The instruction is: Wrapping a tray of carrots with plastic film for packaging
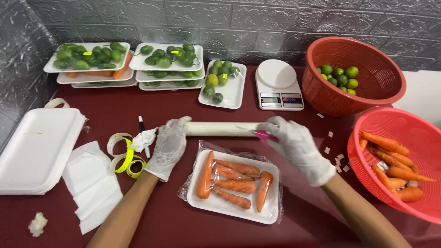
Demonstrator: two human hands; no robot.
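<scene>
A white foam tray with several carrots sits on the dark red table, covered with clear film. Behind it lies a roll of plastic wrap. My left hand, in a white glove, rests on the left end of the roll. Over the right end, my gloved right hand holds a small pink cutter against the film.
Red basket of carrots at right; red basket of limes behind it. White scale, tray of limes, stacked trays of green produce at the back. Stack of foam trays, yellow tape strips, pen, paper sheets at left.
</scene>
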